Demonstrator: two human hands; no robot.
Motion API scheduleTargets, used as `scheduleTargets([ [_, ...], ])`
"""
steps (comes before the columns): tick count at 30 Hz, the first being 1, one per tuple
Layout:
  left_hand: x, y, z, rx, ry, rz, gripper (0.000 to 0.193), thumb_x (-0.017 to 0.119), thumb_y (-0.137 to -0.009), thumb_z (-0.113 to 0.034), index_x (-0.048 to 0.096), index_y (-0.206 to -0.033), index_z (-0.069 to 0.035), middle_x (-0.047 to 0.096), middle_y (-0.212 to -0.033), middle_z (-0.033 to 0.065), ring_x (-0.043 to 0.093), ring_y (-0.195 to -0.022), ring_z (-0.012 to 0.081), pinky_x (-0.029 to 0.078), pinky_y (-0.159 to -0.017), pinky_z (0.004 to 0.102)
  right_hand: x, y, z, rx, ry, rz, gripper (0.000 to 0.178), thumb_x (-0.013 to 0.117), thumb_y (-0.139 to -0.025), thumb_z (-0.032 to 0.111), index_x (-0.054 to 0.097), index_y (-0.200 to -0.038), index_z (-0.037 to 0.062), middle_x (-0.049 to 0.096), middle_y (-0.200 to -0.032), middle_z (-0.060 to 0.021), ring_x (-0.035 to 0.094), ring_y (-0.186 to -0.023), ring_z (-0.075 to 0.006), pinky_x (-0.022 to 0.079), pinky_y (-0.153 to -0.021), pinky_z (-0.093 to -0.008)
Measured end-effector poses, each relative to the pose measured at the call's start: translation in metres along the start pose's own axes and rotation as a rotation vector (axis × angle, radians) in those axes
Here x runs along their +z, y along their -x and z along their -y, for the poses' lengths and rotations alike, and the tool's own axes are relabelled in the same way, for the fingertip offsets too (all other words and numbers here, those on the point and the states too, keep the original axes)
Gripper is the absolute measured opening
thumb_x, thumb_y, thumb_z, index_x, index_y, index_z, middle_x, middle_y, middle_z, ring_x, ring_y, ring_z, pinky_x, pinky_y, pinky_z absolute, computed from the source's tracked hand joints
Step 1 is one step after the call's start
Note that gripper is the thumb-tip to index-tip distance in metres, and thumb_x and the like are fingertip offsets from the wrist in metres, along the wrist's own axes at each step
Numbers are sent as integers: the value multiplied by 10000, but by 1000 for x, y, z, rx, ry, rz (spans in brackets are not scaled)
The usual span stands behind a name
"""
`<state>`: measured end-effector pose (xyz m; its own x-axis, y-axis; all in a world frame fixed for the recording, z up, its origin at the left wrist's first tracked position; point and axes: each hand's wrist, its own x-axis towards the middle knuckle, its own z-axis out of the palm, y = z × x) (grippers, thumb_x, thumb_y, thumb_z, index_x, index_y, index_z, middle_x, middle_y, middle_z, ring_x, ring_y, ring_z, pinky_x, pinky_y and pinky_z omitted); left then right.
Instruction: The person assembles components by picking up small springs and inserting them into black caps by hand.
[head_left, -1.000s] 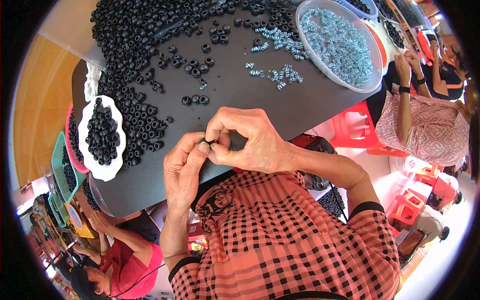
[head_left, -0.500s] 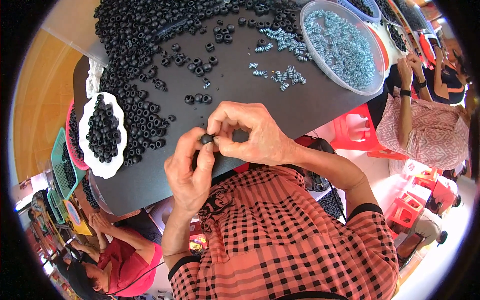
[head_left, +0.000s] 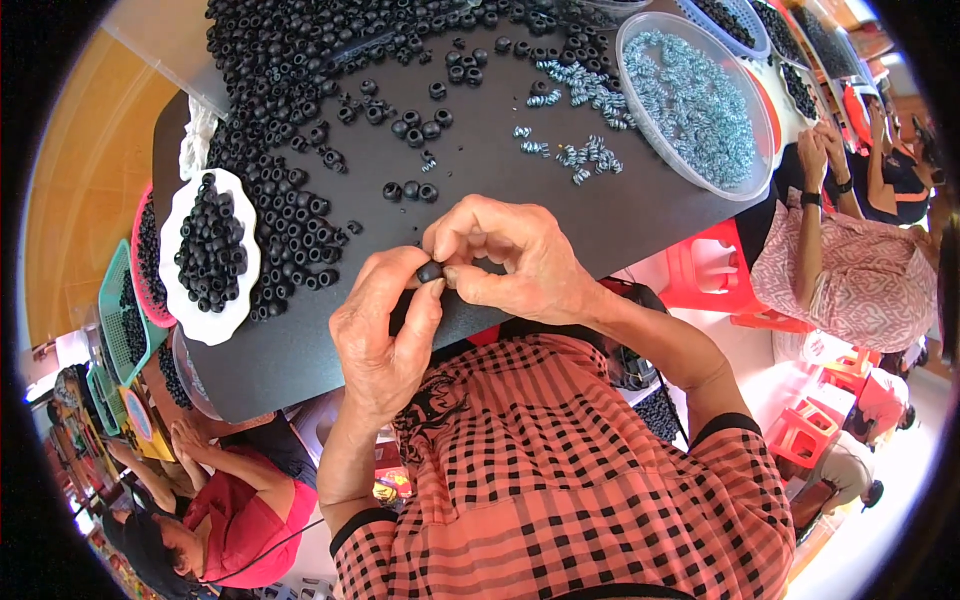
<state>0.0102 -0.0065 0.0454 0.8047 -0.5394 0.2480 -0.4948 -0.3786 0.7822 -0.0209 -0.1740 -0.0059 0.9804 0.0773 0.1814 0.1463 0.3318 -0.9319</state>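
Note:
A small round black plastic piece (head_left: 430, 272) is pinched in the fingertips of my left hand (head_left: 385, 335), just above the table's near edge. My right hand (head_left: 520, 255) meets it from the right, thumb and forefinger closed at the side of the piece. Whatever else those right fingertips may hold is hidden. Beyond the hands, a short row of black hollow pieces (head_left: 411, 190) lies on the dark table (head_left: 480, 130). Small metal springs (head_left: 590, 157) are scattered farther off to the right.
A clear round tub (head_left: 765, 165) full of springs stands at the far right. Heaped black pieces (head_left: 290, 110) cover the far left, beside a white scalloped dish (head_left: 205, 325) of black parts. Co-workers sit at the left and right, near red stools (head_left: 705, 270).
The whole view has shifted slightly, with the table's things lying a little farther right. Both hands keep their pinch around the black piece; the fingers have moved only slightly.

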Motion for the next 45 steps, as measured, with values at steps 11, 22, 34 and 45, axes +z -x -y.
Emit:
scheduleTargets([
  [11, 3, 4, 8, -76, 207, -37, 273, 628, -814, 64, 572, -1076, 15, 637, -811, 48, 550, -711, 71, 446, -620, 212, 4, -5, -3, -149, 93, -99, 120, 624, -774, -52, 588, -869, 12, 614, -802, -13, 599, -717, -69, 485, -646, -226],
  [22, 4, 4, 9, -149, 373, -22, 221, 588, -865, 54, 556, -1082, 23, 570, -884, -8, 495, -763, 46, 414, -648, 184, 4, -6, 1, -193, 206, -83, 180, 634, -753, -89, 620, -906, 6, 627, -894, -59, 609, -766, -98, 493, -672, -248],
  [34, -3, 4, 11, -290, 506, 57, 246, 569, -884, 48, 559, -1125, 2, 586, -880, -16, 512, -808, 39, 414, -728, 182, 5, -10, -2, -299, 351, -108, 147, 659, -734, -38, 617, -863, 18, 631, -821, -48, 635, -669, -105, 500, -631, -243],
  [45, -7, 4, 11, -240, 495, 70, 239, 553, -903, 24, 553, -1142, 16, 614, -902, 9, 547, -832, 53, 435, -759, 191, 7, -9, -3, -272, 293, -114, 163, 659, -720, -48, 613, -863, 14, 629, -816, -45, 637, -675, -107, 500, -633, -247],
])
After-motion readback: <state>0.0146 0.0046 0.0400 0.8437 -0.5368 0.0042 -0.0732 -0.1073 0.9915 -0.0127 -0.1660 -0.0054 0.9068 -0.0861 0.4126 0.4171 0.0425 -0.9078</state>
